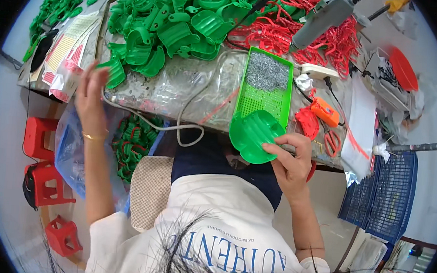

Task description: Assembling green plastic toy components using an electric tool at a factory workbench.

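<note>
My right hand (294, 159) pinches the edge of a curved, ribbed green plastic shell (256, 134) between thumb and fingers. The shell overlaps the near end of a light green tray (264, 103), whose far part holds a heap of small silvery metal pieces (267, 71). Out to the left, my left hand (90, 97) is raised by the table's front edge with its fingers stretched, slightly blurred. Just beyond its fingertips lies a loose green plastic piece (115, 73) at the edge of a big pile of similar green parts (178, 24).
A grey electric screwdriver (323, 22) hangs over red straps (266, 36). Right of the tray are an orange device (325, 111), red-handled scissors (332, 143) and a white power strip (319, 71). A white cable (191, 128) loops over the front edge. Finished-looking green-and-red pieces (131, 145) fill a bag below.
</note>
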Tool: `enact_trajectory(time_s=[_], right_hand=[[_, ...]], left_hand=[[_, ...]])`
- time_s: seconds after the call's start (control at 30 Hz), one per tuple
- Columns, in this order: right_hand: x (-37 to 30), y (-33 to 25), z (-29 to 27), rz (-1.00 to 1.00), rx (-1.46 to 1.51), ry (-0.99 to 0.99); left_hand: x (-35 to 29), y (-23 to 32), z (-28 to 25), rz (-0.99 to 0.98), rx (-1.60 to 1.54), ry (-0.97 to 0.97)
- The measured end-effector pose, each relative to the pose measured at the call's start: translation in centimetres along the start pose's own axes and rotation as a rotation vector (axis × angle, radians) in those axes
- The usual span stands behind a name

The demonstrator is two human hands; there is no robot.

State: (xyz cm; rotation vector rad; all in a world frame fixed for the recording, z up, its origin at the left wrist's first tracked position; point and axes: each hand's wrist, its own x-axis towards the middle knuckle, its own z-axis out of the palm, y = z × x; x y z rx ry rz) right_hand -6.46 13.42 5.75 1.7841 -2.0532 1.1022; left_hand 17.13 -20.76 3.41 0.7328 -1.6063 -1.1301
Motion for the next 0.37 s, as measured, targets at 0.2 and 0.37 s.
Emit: enact_trajectory(time_s=[0.2, 0.37], right_hand=[[0.3, -0.2, 0.3, -0.077, 0.018, 0.044], [-1.5, 1.3, 0.7, -0.101, 0.136, -0.098]], left_hand=[[-11.8, 3.9, 12.5, -0.874, -1.043, -0.753], [-16.2, 2.8, 16.4, -1.155, -1.365, -0.764]])
